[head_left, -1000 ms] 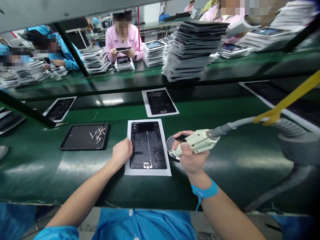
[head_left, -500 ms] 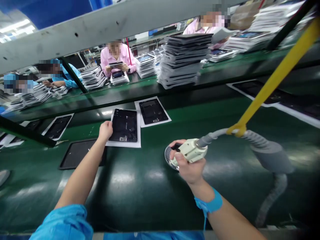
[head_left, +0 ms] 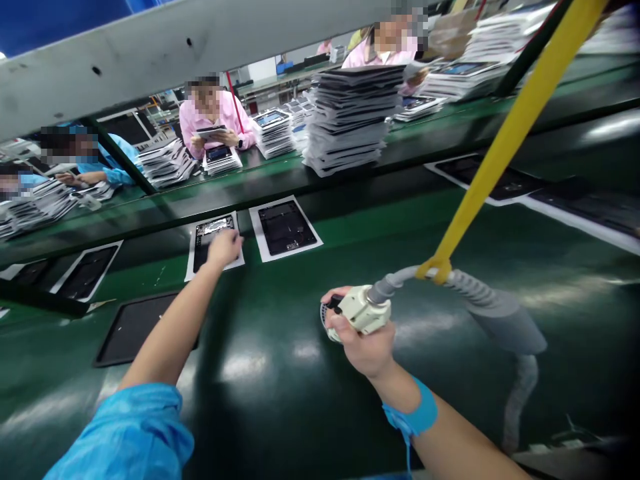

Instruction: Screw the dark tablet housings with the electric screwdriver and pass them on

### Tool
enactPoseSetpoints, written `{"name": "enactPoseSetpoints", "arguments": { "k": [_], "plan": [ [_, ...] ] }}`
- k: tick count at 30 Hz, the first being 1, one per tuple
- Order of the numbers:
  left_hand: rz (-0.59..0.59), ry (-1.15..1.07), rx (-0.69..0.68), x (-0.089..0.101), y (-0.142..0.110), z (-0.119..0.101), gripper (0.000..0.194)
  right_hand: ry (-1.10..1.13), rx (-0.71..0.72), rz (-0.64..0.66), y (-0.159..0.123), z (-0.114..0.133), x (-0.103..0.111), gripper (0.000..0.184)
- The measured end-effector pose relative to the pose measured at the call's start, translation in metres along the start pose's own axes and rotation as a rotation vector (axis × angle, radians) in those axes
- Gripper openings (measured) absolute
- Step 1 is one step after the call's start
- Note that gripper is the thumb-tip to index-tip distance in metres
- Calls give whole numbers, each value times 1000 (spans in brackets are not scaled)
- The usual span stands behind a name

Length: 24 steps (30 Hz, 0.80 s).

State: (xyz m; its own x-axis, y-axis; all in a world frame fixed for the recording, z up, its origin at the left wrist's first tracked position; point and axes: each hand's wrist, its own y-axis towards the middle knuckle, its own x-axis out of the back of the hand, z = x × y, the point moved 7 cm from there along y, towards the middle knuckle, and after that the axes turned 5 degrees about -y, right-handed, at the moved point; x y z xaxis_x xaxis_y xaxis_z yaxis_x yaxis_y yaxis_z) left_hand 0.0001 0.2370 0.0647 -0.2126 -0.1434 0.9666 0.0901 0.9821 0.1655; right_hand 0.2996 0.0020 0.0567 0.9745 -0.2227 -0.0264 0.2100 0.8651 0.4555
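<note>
My left hand is stretched far forward and rests on the near edge of a black tablet shell on a white sheet, which lies on the moving belt beside a second shell on its sheet. Its fingers curl over the sheet's edge. My right hand is closed round a cream electric screwdriver with a grey hose hung from a yellow strap. Under the tool lies a round metal mesh dish.
A black tray lies at the near left of the green bench. More shells on sheets ride the belt left and right. Tall stacks of parts stand beyond. Other people work across the line.
My left hand has pushed the tablet shell on its sheet away from me onto the belt, beside the other one. My right hand holds the screwdriver in place.
</note>
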Motion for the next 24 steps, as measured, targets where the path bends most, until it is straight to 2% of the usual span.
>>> {"name": "enactPoseSetpoints", "arguments": {
  "k": [2, 4, 6, 8, 14, 18, 21, 24],
  "plan": [
    [170, -14, -274, -28, -9, -59, 29, -7, -1, -1, 0, 0, 1, 20],
    [253, 67, -392, -46, -16, -100, 30, -27, 1, -6, 1, 1, 1, 19],
    [300, 178, -428, -57, -18, -126, 29, -47, 6, -14, 2, 0, 2, 19],
    [329, 250, -440, -62, -18, -141, 26, -58, 12, -25, 3, 0, 2, 20],
    [351, 316, -458, -58, -16, -155, 34, -62, 38, -22, 4, 0, -1, 21],
    [353, 339, -497, -38, -33, -147, 33, -90, 78, -70, 7, 1, 1, 19],
    [374, 337, -616, -16, -75, -140, 28, -74, 95, -110, 10, 1, 2, 17],
    [426, 268, -773, 4, -144, -138, 20, -59, 107, -138, 12, 3, 4, 18]
  ]
}}
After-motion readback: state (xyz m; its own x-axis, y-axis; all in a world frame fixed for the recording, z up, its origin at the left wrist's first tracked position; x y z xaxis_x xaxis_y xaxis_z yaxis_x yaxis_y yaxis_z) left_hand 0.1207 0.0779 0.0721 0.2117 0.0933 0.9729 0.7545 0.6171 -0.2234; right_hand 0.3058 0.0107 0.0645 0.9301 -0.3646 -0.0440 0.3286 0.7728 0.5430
